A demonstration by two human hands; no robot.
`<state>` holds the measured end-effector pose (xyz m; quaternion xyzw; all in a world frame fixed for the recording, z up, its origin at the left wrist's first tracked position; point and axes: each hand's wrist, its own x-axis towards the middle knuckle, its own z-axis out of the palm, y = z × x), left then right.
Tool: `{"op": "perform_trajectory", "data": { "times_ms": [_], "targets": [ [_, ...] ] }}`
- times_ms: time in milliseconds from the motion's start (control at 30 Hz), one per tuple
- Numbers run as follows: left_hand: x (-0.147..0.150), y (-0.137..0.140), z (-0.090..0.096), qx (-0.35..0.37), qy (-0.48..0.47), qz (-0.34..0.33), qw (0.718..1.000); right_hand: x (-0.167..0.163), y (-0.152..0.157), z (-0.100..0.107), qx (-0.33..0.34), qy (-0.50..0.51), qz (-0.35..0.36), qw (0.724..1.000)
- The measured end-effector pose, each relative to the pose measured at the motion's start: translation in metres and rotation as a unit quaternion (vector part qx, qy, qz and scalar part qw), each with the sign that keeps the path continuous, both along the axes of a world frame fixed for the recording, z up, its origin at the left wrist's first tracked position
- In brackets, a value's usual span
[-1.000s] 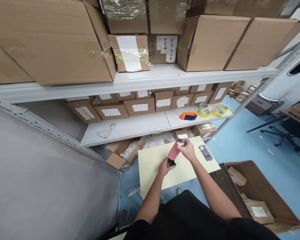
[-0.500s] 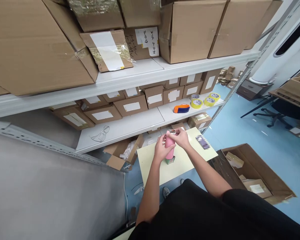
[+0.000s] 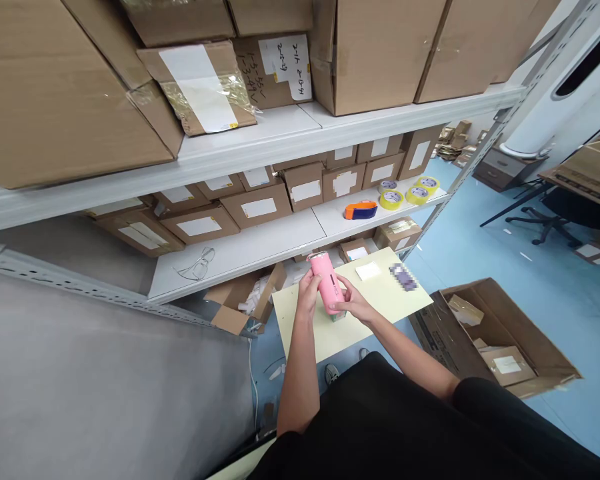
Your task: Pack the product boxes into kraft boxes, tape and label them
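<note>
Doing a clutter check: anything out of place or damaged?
Mildly: eyeglasses lie loose on a shelf of cardboard boxes, and a white scrap litters the floor by the table. The held pink bottle shows no obvious damage.

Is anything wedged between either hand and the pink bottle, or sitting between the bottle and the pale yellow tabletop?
Nothing visible separates the left hand or right hand from the pink bottle; both hold it. Toward the tabletop, a small box shows at the bottle's lower end, mostly hidden; whether they touch is unclear.
</note>
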<state>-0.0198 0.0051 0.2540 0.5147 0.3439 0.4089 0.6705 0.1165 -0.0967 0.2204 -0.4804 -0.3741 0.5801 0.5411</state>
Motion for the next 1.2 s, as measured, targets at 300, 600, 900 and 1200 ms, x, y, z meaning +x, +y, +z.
{"op": "perform_trajectory", "data": {
  "times_ms": [300,600,900,1200],
  "targets": [
    [0.012,0.004,0.002,-0.028,0.047,-0.016,0.998,-0.012,-0.007,-0.023,0.023,-0.067,-0.097,0.993],
    [0.01,0.007,-0.001,0.011,0.069,-0.045,0.997,-0.001,-0.011,-0.015,-0.009,-0.161,-0.125,0.979],
    [0.016,0.005,-0.003,0.04,0.08,-0.027,0.996,-0.001,-0.015,-0.021,-0.016,-0.207,-0.136,0.969],
    [0.013,0.012,-0.012,0.003,0.056,-0.031,0.998,0.005,-0.013,-0.013,-0.011,-0.197,-0.127,0.972]
  ]
}}
